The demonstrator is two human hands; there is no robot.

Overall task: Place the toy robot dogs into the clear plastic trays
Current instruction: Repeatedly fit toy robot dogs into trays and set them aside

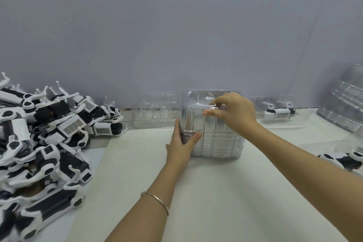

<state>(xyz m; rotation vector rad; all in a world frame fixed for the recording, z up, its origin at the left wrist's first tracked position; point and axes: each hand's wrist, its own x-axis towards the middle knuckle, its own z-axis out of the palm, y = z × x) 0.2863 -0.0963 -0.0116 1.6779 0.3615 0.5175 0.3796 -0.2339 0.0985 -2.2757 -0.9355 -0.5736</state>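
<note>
Your left hand [180,143] gripped the left side of the stack of clear trays [216,139], which stood mid-table by the wall, with the thumb across its front. Your right hand [233,112] pinched the top tray [196,98] at its upper edge. The toy robot dogs [49,139] lay heaped at the left, apart from the stack.
</note>
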